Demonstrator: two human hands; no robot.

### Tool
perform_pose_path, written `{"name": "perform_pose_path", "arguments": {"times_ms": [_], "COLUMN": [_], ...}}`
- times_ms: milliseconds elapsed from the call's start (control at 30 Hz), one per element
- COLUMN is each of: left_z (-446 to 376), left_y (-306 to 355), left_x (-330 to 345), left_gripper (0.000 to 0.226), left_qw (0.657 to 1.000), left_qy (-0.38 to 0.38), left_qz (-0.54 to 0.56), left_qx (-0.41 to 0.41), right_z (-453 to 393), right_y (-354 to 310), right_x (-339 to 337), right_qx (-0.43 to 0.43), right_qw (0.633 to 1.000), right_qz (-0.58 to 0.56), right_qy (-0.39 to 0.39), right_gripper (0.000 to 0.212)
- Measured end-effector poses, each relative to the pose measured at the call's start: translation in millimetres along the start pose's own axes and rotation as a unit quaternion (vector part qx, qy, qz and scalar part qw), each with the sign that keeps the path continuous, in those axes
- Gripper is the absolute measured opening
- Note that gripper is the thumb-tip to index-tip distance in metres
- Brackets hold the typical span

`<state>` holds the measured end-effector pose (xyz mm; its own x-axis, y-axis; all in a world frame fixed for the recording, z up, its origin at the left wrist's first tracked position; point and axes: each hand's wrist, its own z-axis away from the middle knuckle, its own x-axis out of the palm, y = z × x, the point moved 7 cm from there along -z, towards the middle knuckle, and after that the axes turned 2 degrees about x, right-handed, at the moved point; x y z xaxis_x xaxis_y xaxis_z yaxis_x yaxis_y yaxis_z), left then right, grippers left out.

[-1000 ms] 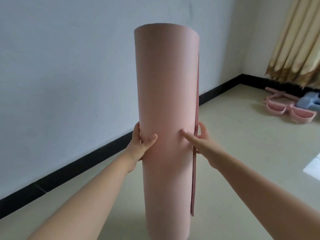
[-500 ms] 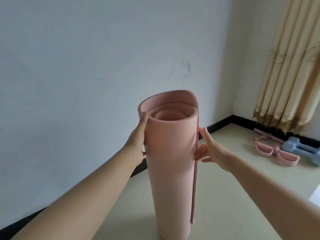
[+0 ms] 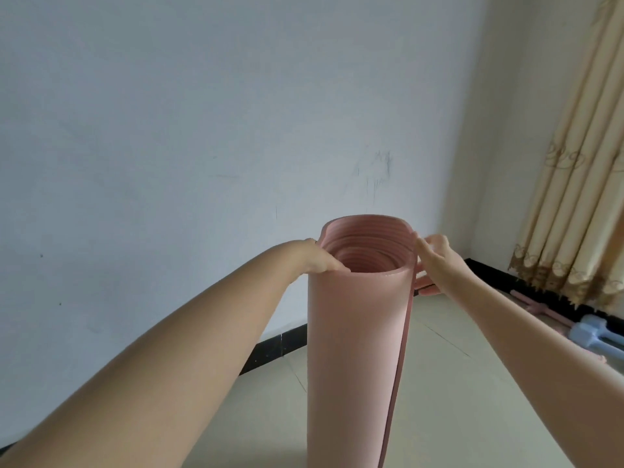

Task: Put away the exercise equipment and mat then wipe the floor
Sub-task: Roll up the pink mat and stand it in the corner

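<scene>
A: Where is the rolled pink mat point(image 3: 354, 349)?
B: Centre, upright, its foot out of frame. Left hand point(image 3: 315, 260) at nine o'clock grips the rim, thumb curled over; right hand point(image 3: 435, 265) at three holds the outer edge, fingers bent.
A: Farther off?
B: Blue dumbbells point(image 3: 589, 334) at four o'clock below the curtain point(image 3: 574, 197).

The bottom of the rolled mat point(image 3: 354, 349), below both hands, is cut off by the lower edge, so how it meets the floor cannot be seen. The left hand point(image 3: 317, 260) hides its fingers behind the mat's rim. Far right of the right hand point(image 3: 435, 265), the blue dumbbells point(image 3: 594, 332) and a pink bar point(image 3: 537, 307) run out of frame.
</scene>
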<state>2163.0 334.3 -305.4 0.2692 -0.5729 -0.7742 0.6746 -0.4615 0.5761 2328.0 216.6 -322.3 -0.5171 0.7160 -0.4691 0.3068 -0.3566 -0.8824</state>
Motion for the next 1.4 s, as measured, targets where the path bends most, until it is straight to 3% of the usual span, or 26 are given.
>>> {"name": "perform_pose_path", "arguments": {"times_ms": [100, 233, 333, 433, 533, 633, 767, 967, 1133, 1400], "left_z": [-6.9, -7.3, -0.7, -7.0, -22.6, -30.5, -29.6, -38.4, -43.5, -65.7], "left_y": [1.3, 6.3, 7.5, 6.6, 3.0, -2.0, -0.2, 6.7, 8.5, -7.9], "left_x": [1.8, -4.0, -8.0, -7.8, -9.6, 0.1, 14.8, 21.8, 26.6, 24.0], "left_gripper": [0.079, 0.066, 0.058, 0.047, 0.048, 0.041, 0.046, 0.071, 0.072, 0.064], "left_qw": [0.998, 0.991, 0.988, 0.985, 0.980, 0.972, 0.984, 0.974, 0.957, 0.946], "left_qy": [-0.029, -0.031, -0.042, -0.051, -0.026, -0.030, -0.029, 0.057, 0.072, 0.025], "left_qz": [-0.058, -0.128, -0.149, -0.166, -0.193, -0.231, -0.175, -0.219, -0.281, -0.319], "left_qx": [0.010, 0.009, -0.004, -0.015, -0.032, -0.036, -0.029, -0.021, 0.034, 0.053], "right_z": [-8.0, -20.9, -20.7, -19.1, -16.7, -14.3, -7.5, -4.7, -10.1, -15.8], "right_y": [-5.8, -35.8, -48.8, -54.4, -50.3, -25.0, -8.2, -1.8, -0.2, -6.8], "right_x": [-0.2, -5.9, 11.8, 21.8, 27.5, 25.6, 17.5, 17.5, 35.4, 58.8], "right_qx": [0.020, -0.043, -0.055, -0.033, -0.035, 0.015, 0.041, 0.030, 0.003, -0.024], "right_qw": [0.986, 0.961, 0.947, 0.934, 0.929, 0.939, 0.942, 0.934, 0.934, 0.919], "right_qz": [0.162, 0.275, 0.316, 0.348, 0.343, 0.314, 0.311, 0.352, 0.357, 0.392], "right_qy": [-0.037, 0.000, -0.007, 0.071, 0.135, 0.138, 0.122, 0.045, -0.007, -0.017], "right_gripper": [0.058, 0.069, 0.054, 0.034, 0.031, 0.031, 0.032, 0.066, 0.043, 0.041]}}
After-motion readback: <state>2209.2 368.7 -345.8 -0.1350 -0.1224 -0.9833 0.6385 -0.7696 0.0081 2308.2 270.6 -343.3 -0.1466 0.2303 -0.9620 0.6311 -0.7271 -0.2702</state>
